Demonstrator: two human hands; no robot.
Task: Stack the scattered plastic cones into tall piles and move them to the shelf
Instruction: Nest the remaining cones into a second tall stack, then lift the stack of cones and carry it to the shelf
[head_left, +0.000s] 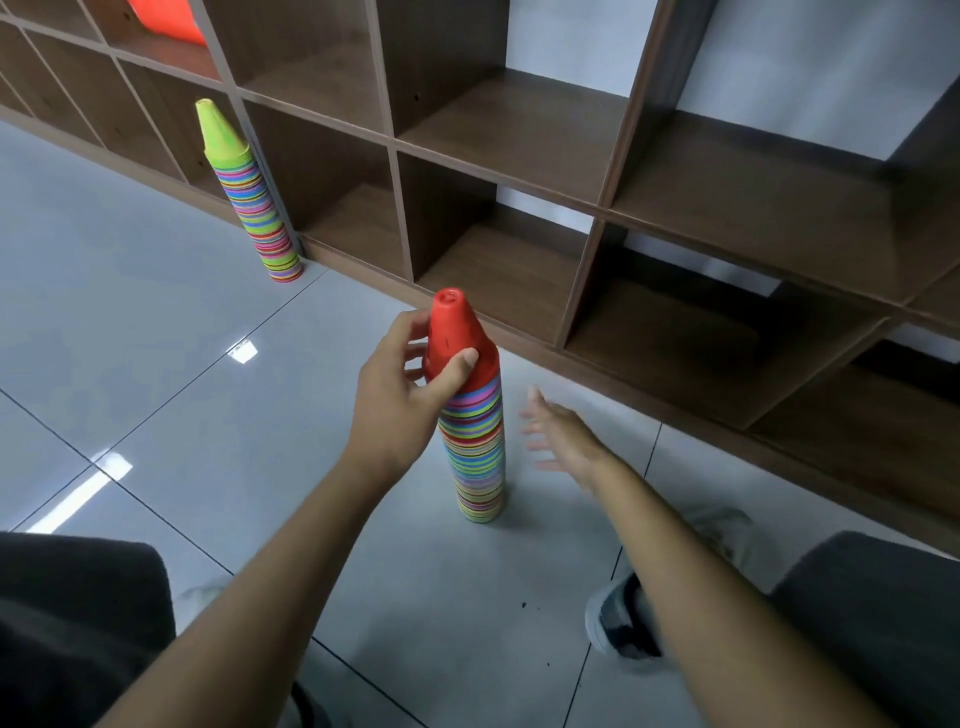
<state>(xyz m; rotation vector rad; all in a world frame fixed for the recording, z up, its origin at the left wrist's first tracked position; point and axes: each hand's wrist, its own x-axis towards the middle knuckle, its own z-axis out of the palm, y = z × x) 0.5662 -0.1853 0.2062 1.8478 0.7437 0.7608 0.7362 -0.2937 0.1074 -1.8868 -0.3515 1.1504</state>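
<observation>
At frame centre, the left hand (402, 402) grips the red-topped pile (472, 415). The right hand (563, 439), blurred, hangs open beside it. Another pile (252, 202) stands upper left.

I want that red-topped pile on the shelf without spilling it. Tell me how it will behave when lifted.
The red-topped pile is tall over a narrow base, so it probably tips easily. The left hand grips only the top red cone; lifted there, that cone may slide off and leave the rest behind. The open right hand is off it; supporting it low down looks safer.
</observation>
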